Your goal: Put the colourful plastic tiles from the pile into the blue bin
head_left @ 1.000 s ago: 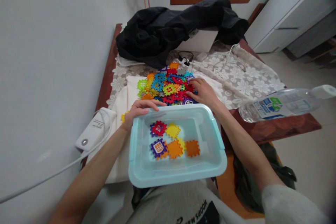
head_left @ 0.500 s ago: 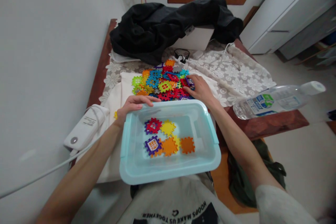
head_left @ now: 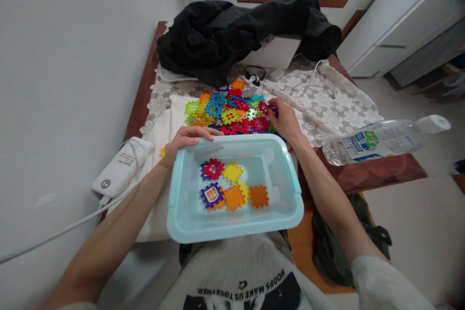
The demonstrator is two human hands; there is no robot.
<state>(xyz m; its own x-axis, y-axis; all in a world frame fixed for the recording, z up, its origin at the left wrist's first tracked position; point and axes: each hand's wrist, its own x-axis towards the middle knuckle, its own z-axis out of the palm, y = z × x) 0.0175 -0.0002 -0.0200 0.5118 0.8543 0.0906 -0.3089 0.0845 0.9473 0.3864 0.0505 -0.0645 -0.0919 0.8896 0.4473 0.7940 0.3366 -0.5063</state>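
A light blue plastic bin [head_left: 232,225] sits at the table's near edge, close to my body. Several interlocking plastic tiles lie inside it, among them a red tile [head_left: 213,168], a yellow tile [head_left: 233,172], a purple window tile [head_left: 212,195] and a brown-orange tile [head_left: 259,196]. With my left hand [head_left: 187,138] I grip the bin's far left corner, fingers along the rim. Behind the bin spreads a pile of colourful tiles [head_left: 229,116]. At the pile's right side my right hand [head_left: 285,118] pinches a purple tile [head_left: 275,111], mostly covered by the fingers.
A clear plastic bottle [head_left: 378,140] lies at the right table edge. On the left is a white power bank [head_left: 123,167] with a cable. Black clothing [head_left: 232,34] lies across the back, with a black headset [head_left: 255,75] in front of it on the lace tablecloth [head_left: 327,111].
My right hand has shifted slightly right, drawing the purple tile away from the pile. My left hand stays on the bin. The camera view has shifted a little.
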